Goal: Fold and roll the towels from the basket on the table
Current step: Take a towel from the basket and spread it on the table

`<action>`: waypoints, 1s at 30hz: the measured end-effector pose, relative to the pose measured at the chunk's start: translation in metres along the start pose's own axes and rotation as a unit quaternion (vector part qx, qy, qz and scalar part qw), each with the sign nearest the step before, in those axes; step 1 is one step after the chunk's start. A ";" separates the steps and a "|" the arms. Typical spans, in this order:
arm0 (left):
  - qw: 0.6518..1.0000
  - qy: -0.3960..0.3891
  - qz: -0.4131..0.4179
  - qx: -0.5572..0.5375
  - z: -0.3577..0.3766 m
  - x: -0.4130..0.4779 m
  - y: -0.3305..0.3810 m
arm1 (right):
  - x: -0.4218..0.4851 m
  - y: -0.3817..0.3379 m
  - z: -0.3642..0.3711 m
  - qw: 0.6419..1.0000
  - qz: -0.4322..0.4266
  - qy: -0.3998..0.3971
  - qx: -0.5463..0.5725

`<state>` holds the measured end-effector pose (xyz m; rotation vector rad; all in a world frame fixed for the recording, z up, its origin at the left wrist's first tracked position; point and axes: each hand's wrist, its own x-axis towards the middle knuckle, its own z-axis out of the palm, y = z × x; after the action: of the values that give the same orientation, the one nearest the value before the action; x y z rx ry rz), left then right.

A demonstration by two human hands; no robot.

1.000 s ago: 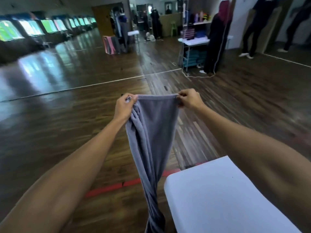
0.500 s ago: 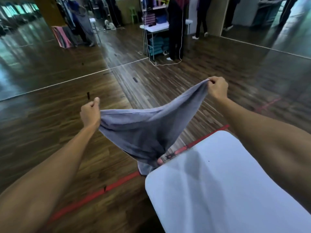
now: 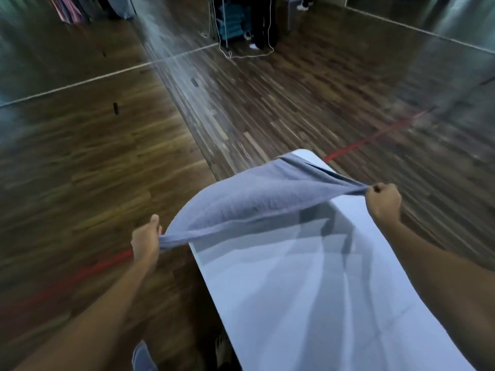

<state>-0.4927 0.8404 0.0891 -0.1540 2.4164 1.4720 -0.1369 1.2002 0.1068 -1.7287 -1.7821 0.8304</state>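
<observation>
Both arms extended forward and spread wide; left hand (image 3: pixel 146 241) and right hand (image 3: pixel 383 201) each fisted, pinching a towel (image 3: pixel 257 199) corner, right held farther forward.

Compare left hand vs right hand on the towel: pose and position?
The left hand sits lower and nearer the camera, off the table's left edge above the floor; the right hand is higher and farther, past the right edge. Left shows its thumb up; right is a closed fist. Both pinch a corner of the grey towel, stretching it above the table.

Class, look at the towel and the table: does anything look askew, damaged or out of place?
Nothing stands out. The grey towel is stretched between the left hand and right hand above the white table, undamaged.
</observation>
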 end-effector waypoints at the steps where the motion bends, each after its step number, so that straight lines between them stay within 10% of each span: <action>1: 0.999 -0.026 -0.009 0.017 0.005 -0.015 -0.019 | -0.007 0.021 -0.004 1.000 -0.003 -0.012 -0.020; 13: 0.904 -0.242 0.186 0.301 0.044 -0.095 -0.136 | -0.020 0.144 0.008 0.931 -0.030 -0.144 -0.334; 22: 0.866 -0.105 0.274 0.405 0.069 -0.086 -0.149 | -0.005 0.115 0.041 0.873 -0.011 -0.155 -0.463; 30: 0.861 -0.113 0.352 0.349 0.105 -0.049 -0.137 | 0.008 0.100 0.092 0.865 -0.256 -0.196 -0.385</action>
<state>-0.3912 0.8662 -0.0563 1.0927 2.7345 0.6292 -0.1369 1.2013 -0.0292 -1.3924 -2.9676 0.2324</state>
